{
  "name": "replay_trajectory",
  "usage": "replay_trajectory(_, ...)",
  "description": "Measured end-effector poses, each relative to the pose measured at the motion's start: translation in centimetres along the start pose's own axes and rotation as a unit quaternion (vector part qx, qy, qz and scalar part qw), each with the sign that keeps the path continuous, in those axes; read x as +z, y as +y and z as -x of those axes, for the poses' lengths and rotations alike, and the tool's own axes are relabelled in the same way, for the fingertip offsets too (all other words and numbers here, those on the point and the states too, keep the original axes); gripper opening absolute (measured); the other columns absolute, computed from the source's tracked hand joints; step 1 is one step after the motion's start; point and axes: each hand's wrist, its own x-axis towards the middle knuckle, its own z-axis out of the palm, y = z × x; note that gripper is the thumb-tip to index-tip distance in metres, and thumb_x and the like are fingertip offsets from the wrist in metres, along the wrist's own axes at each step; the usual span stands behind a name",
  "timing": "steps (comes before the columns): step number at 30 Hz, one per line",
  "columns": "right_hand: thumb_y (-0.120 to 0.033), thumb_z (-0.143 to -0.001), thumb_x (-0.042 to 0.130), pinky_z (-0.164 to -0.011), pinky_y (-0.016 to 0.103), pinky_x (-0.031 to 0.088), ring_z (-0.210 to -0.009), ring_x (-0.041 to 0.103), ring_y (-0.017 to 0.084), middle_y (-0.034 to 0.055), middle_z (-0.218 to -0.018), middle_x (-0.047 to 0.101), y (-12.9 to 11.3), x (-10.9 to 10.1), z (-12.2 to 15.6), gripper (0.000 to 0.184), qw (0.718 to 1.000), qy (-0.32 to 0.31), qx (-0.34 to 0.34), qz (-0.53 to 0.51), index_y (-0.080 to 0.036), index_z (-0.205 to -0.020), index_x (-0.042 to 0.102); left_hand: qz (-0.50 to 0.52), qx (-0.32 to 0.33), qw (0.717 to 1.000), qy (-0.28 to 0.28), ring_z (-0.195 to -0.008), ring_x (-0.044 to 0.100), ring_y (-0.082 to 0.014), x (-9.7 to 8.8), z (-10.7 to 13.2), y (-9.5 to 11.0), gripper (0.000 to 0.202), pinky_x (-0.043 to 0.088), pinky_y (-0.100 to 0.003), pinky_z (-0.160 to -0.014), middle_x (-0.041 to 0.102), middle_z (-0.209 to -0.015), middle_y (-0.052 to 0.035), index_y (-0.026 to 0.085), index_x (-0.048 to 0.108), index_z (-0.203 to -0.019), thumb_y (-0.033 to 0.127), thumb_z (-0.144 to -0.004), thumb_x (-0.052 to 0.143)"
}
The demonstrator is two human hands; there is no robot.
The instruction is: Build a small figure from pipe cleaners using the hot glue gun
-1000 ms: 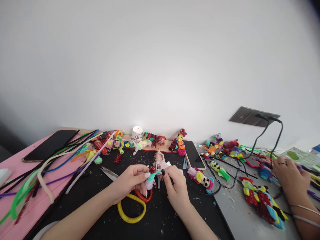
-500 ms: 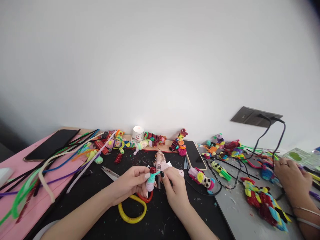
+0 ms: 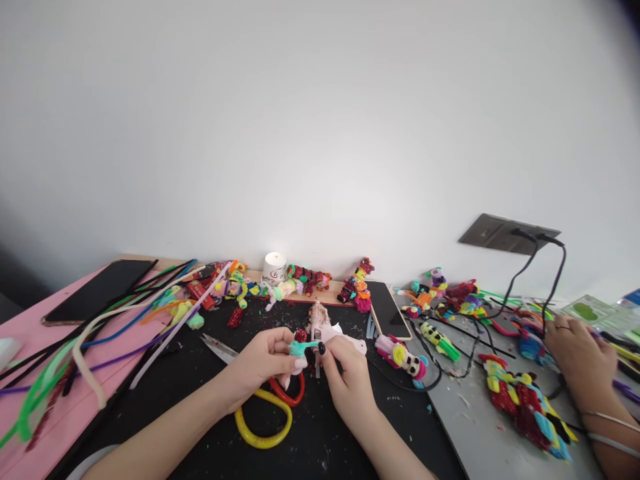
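Observation:
Near the middle of the black mat, my left hand (image 3: 267, 363) pinches a small coiled pipe-cleaner piece (image 3: 297, 349), turquoise at the top, its lower part mostly covered by my fingers. A short turquoise strand stretches sideways from it, and my right hand (image 3: 347, 377) grips its tip between thumb and forefinger. Just behind my right hand lies a pale pink glue gun (image 3: 337, 337) with a stained nozzle. Scissors (image 3: 287, 430) with yellow and red handles rest under my left hand, blades toward the upper left.
Colourful pipe-cleaner figures (image 3: 356, 283) line the back. Loose pipe cleaners (image 3: 127, 357) and a dark phone (image 3: 95, 293) lie left; another phone (image 3: 387, 310) lies behind my right hand. A paper cup (image 3: 275, 269) stands by the wall. At right, another person's hand (image 3: 580, 353) works near cables.
My left hand has turned the coiled piece, so its turquoise top faces me and the pale lilac part is mostly hidden. The right hand still grips the strand.

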Motion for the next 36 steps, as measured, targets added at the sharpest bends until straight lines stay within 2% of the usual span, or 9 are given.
replay_trajectory(7,-0.023,-0.089,0.045,-0.052,0.040,0.047,-0.060,0.060,0.022,0.0060,-0.064,0.061,-0.17,-0.23,-0.13,0.025,1.000,0.002,-0.006,0.022,-0.034,-0.077,0.064,-0.001,0.007,1.000,-0.023,-0.038,0.041,-0.0019,-0.18,0.12,0.00,0.026,0.027,-0.015,-0.038,0.062,-0.063,0.0015,0.014,0.054,-0.074,0.032,-0.074,0.071)
replay_trajectory(13,-0.022,-0.088,0.048,-0.049,0.038,0.044,-0.057,0.058,0.021,0.0056,-0.063,0.061,-0.30,-0.33,-0.24,0.026,0.998,0.020,-0.032,0.056,-0.035,-0.075,0.066,0.019,0.006,0.999,-0.042,-0.048,0.046,-0.0049,-0.02,0.18,0.07,0.026,0.038,-0.018,-0.045,0.065,-0.077,-0.0039,0.013,0.058,-0.078,0.035,-0.073,0.072)
replay_trajectory(16,-0.021,-0.088,0.049,-0.048,0.037,0.042,-0.056,0.057,0.020,0.0048,-0.062,0.060,-0.26,-0.29,-0.19,0.026,0.996,0.035,-0.037,0.072,-0.035,-0.074,0.066,0.029,0.003,0.998,-0.048,-0.048,0.046,-0.0047,-0.02,0.21,-0.03,0.026,0.041,-0.019,-0.048,0.061,-0.072,-0.0001,0.013,0.059,-0.080,0.035,-0.074,0.071)
replay_trajectory(20,-0.024,-0.091,0.045,-0.050,0.036,0.043,-0.057,0.056,0.019,0.0050,-0.059,0.059,-0.28,-0.21,-0.12,0.030,0.998,0.015,-0.019,0.057,-0.032,-0.070,0.065,0.051,-0.006,0.998,-0.035,-0.050,0.050,-0.0056,-0.10,0.26,-0.14,0.028,0.045,-0.021,-0.052,0.057,-0.069,0.0032,0.014,0.058,-0.086,0.034,-0.072,0.073)
replay_trajectory(26,-0.024,-0.093,0.041,-0.055,0.032,0.041,-0.060,0.053,0.018,0.0027,-0.062,0.055,-0.51,0.13,0.04,0.031,0.999,0.000,0.021,0.034,-0.023,-0.065,0.055,0.041,-0.016,0.999,-0.014,-0.046,0.050,-0.0050,0.07,0.23,-0.06,0.029,0.042,-0.019,-0.048,0.057,-0.064,0.0034,0.013,0.058,-0.079,0.036,-0.071,0.074)
replay_trajectory(28,-0.021,-0.093,0.040,-0.057,0.029,0.039,-0.061,0.052,0.016,0.0015,-0.063,0.053,-0.50,0.24,0.14,0.031,0.999,-0.001,0.026,0.034,-0.020,-0.063,0.051,0.039,-0.015,0.999,0.003,-0.047,0.052,-0.0056,0.03,0.15,-0.22,0.029,0.043,-0.020,-0.049,0.058,-0.064,0.0034,0.013,0.058,-0.082,0.036,-0.071,0.073)
replay_trajectory(32,-0.018,-0.092,0.040,-0.058,0.026,0.036,-0.062,0.049,0.014,0.0001,-0.064,0.051,-0.44,0.31,0.24,0.029,0.999,-0.006,0.027,0.026,-0.019,-0.064,0.047,0.046,-0.010,0.999,0.017,-0.049,0.054,-0.0070,-0.14,-0.06,-0.55,0.032,0.045,-0.020,-0.052,0.060,-0.065,0.0033,0.015,0.056,-0.089,0.036,-0.072,0.072)
replay_trajectory(36,-0.017,-0.092,0.041,-0.058,0.025,0.035,-0.061,0.048,0.014,0.0000,-0.064,0.051,-0.54,0.29,0.10,0.028,0.999,-0.006,0.030,0.016,-0.018,-0.064,0.047,0.042,-0.003,0.999,0.008,-0.045,0.051,-0.0047,-0.16,-0.11,-0.45,0.029,0.042,-0.018,-0.048,0.060,-0.065,0.0030,0.014,0.055,-0.084,0.036,-0.074,0.071)
